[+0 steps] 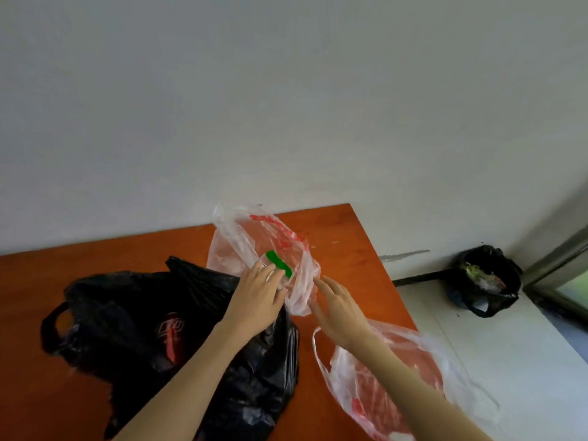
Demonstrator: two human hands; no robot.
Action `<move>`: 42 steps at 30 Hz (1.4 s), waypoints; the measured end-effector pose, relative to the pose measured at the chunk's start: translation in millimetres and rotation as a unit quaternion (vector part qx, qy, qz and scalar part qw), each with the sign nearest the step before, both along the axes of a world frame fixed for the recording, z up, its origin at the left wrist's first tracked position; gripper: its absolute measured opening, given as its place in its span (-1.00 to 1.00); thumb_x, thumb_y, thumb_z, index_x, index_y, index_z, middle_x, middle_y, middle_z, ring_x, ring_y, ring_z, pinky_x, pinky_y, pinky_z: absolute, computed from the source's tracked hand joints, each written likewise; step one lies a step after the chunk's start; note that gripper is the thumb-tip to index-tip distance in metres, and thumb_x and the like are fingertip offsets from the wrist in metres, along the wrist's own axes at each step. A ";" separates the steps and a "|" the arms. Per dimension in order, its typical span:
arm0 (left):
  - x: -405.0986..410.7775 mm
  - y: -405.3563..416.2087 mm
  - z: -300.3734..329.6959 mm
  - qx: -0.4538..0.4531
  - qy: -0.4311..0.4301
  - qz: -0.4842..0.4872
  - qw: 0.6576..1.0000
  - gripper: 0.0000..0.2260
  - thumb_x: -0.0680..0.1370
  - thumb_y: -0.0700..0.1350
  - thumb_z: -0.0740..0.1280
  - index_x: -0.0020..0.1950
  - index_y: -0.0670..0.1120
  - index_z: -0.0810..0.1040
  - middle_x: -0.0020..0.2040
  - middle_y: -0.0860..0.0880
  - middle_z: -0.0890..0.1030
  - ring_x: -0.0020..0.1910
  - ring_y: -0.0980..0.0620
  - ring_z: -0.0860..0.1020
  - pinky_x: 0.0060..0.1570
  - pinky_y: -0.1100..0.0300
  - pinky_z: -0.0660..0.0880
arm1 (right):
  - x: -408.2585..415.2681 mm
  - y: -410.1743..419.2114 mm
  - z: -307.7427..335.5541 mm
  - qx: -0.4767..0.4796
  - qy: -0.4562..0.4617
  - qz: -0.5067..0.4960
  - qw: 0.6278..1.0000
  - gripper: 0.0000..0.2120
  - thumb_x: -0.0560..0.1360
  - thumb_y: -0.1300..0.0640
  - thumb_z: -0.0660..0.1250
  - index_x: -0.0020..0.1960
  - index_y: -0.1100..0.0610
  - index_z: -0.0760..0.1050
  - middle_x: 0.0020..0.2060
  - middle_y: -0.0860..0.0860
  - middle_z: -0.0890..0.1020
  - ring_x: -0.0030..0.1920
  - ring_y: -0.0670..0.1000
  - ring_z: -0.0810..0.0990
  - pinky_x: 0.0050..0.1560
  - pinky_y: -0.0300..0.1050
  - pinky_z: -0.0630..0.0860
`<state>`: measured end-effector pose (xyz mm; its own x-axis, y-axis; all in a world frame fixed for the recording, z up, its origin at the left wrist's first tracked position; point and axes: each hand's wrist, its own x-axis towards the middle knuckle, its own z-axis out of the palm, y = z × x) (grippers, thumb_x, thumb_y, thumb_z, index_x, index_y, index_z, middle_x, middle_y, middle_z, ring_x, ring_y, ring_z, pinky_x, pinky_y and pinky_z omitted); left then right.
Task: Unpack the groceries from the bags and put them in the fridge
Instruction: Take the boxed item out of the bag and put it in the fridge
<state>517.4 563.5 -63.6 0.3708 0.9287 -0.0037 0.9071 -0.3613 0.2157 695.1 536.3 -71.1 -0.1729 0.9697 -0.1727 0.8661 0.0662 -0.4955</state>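
Closest to me, my left hand [259, 299] pinches a clear bag [254, 246] holding a green item [279, 263] at twelve o'clock; my right hand [337, 308], fingers spread, touches it.

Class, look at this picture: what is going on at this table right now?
A person is unpacking shopping bags on an orange table. The left hand grips a packet with a green label at the mouth of a clear bag. The right hand, fingers straight, reaches toward that bag's edge and holds nothing. A black bag lies under the left arm and a second clear bag under the right arm. No fridge is in view.
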 end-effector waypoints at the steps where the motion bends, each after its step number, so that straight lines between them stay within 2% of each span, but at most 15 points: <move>1: -3.4 14.7 -1.8 -0.011 0.005 -0.002 1.000 -0.62 0.61 -0.04 0.12 0.41 -0.11 0.31 0.42 -0.09 0.33 0.46 -0.10 0.17 0.44 0.00 0.12 | -6.3 9.9 -5.6 -0.010 0.005 -0.003 1.000 -0.49 0.61 -0.06 0.06 0.51 0.05 0.08 0.51 0.03 0.16 0.50 0.03 0.08 0.47 -0.09 0.06; 6: -9.1 81.0 -12.8 -0.048 0.032 -0.017 0.998 -0.58 0.63 -0.03 0.06 0.48 -0.08 0.16 0.50 -0.06 0.19 0.50 -0.07 0.05 0.48 0.00 0.00 | -20.6 52.0 -31.0 -0.048 -0.009 -0.001 0.999 -0.48 0.62 -0.07 0.04 0.52 0.05 0.02 0.53 0.02 0.07 0.52 0.03 -0.01 0.48 -0.11 -0.01; 11: -13.2 133.1 -37.1 -0.065 0.077 -0.029 0.994 -0.57 0.62 -0.08 0.12 0.48 -0.11 0.16 0.49 -0.06 0.21 0.49 -0.04 0.10 0.47 0.08 -0.04 | -23.3 97.0 -61.3 -0.042 -0.055 0.049 0.996 -0.35 0.59 -0.17 -0.02 0.54 0.11 -0.14 0.54 0.07 -0.11 0.52 0.05 -0.21 0.42 -0.17 -0.28; 15: -11.0 158.2 -63.4 -0.101 0.097 -0.039 0.989 -0.57 0.59 -0.13 0.17 0.46 -0.13 0.21 0.44 -0.06 0.32 0.43 0.00 0.25 0.45 0.09 0.14 | -21.2 118.6 -88.1 -0.082 -0.093 0.078 0.989 -0.33 0.59 -0.20 -0.12 0.53 0.15 -0.22 0.52 0.08 -0.20 0.48 0.02 -0.33 0.40 -0.14 -0.33; 17: -11.4 165.8 -76.5 -0.117 0.116 -0.046 0.985 -0.56 0.59 -0.12 0.19 0.46 -0.13 0.22 0.41 -0.07 0.36 0.38 0.00 0.31 0.40 0.09 0.24 | -20.7 121.5 -99.2 -0.100 -0.096 0.086 0.987 -0.20 0.43 -0.31 -0.34 0.52 0.15 -0.25 0.52 0.07 -0.23 0.42 -0.03 -0.38 0.39 -0.14 -0.34; 19: -12.5 169.8 -87.4 -0.137 0.129 -0.046 0.981 -0.56 0.59 -0.10 0.20 0.45 -0.13 0.23 0.37 -0.08 0.40 0.34 0.00 0.37 0.37 0.12 0.28 | -20.2 121.8 -110.3 -0.112 -0.097 0.086 0.985 -0.14 0.36 -0.33 -0.41 0.52 0.16 -0.26 0.50 0.03 -0.26 0.39 -0.06 -0.40 0.44 -0.12 -0.33; 22: -13.8 170.8 -97.3 -0.142 0.120 -0.042 0.982 -0.67 0.59 -0.08 0.21 0.33 -0.13 0.41 0.21 -0.07 0.50 0.16 0.04 0.48 0.25 0.16 0.39 | -17.6 118.3 -125.2 -0.117 -0.098 0.085 0.985 -0.28 0.53 -0.26 -0.32 0.51 0.19 -0.27 0.50 0.03 -0.26 0.40 -0.05 -0.40 0.47 -0.08 -0.31; 25: -14.7 173.2 -96.4 -0.131 0.105 -0.036 0.985 -0.83 0.59 -0.17 0.21 0.13 -0.13 0.53 0.00 -0.01 0.55 -0.13 0.12 0.48 0.00 0.26 0.46 | -15.7 114.8 -127.9 -0.115 -0.091 0.093 0.985 -0.09 0.31 -0.30 -0.56 0.51 0.19 -0.26 0.52 0.06 -0.21 0.41 -0.04 -0.40 0.40 -0.14 -0.35; 27: -15.3 174.8 -91.2 -0.145 0.108 -0.042 0.983 -0.85 0.60 -0.22 0.16 0.11 -0.16 0.48 -0.16 0.02 0.51 -0.26 0.11 0.48 -0.18 0.28 0.45 | -15.1 116.5 -126.7 -0.115 -0.088 0.099 0.984 -0.14 0.36 -0.30 -0.51 0.51 0.19 -0.26 0.52 0.07 -0.22 0.41 -0.03 -0.40 0.39 -0.15 -0.35; 30: -16.3 171.4 -75.9 -0.144 0.111 -0.054 0.982 -0.86 0.60 -0.28 0.12 0.12 -0.15 0.40 -0.38 0.08 0.38 -0.47 0.14 0.40 -0.43 0.32 0.32 | -14.0 118.9 -123.4 -0.124 -0.090 0.098 0.983 -0.38 0.60 -0.13 -0.20 0.51 0.19 -0.26 0.52 0.08 -0.23 0.39 -0.04 -0.41 0.38 -0.16 -0.36; 32: -16.8 169.8 -63.8 -0.122 0.112 -0.061 0.984 -0.88 0.62 -0.25 0.11 0.11 -0.13 0.39 -0.41 0.10 0.34 -0.52 0.20 0.31 -0.47 0.35 0.25 | -12.9 117.8 -121.7 -0.124 -0.085 0.100 0.984 -0.40 0.63 -0.07 -0.10 0.51 0.19 -0.27 0.51 0.08 -0.23 0.39 -0.03 -0.41 0.38 -0.15 -0.36; 35: -16.2 170.1 -39.8 -0.108 0.081 -0.052 0.989 -0.84 0.60 -0.30 0.09 0.10 -0.15 0.39 -0.37 0.09 0.36 -0.51 0.20 0.34 -0.55 0.32 0.25 | -11.5 120.0 -118.8 -0.134 -0.076 0.104 0.983 -0.38 0.63 -0.06 -0.05 0.51 0.20 -0.26 0.52 0.09 -0.22 0.41 -0.03 -0.39 0.39 -0.14 -0.34; 38: -17.0 170.7 -9.7 -0.098 0.027 -0.022 0.995 -0.80 0.56 -0.35 0.10 0.11 -0.18 0.41 -0.24 0.01 0.51 -0.43 0.13 0.46 -0.48 0.34 0.37 | -13.4 125.0 -104.2 -0.172 0.008 0.065 0.983 -0.39 0.62 -0.12 0.01 0.54 0.12 -0.11 0.53 0.00 -0.09 0.52 0.01 -0.20 0.45 -0.01 -0.26; 40: -17.0 169.7 12.1 -0.083 -0.017 -0.001 0.996 -0.84 0.57 -0.29 0.12 0.09 -0.17 0.43 -0.08 -0.07 0.59 -0.32 0.06 0.54 -0.41 0.32 0.46 | -15.8 128.1 -78.7 -0.211 0.165 -0.019 0.963 -0.43 0.59 -0.14 0.08 0.52 0.02 0.06 0.51 -0.06 0.10 0.51 0.03 0.02 0.47 0.07 -0.07; 42: -16.3 166.9 32.6 -0.065 -0.053 0.010 0.996 -0.87 0.59 -0.22 0.15 0.07 -0.17 0.45 -0.06 -0.05 0.60 -0.31 0.11 0.53 -0.44 0.37 0.41 | -16.9 129.8 -51.9 -0.206 0.323 -0.067 0.921 -0.46 0.55 -0.09 0.19 0.49 -0.01 0.16 0.46 -0.05 0.24 0.42 -0.05 0.24 0.38 -0.11 0.20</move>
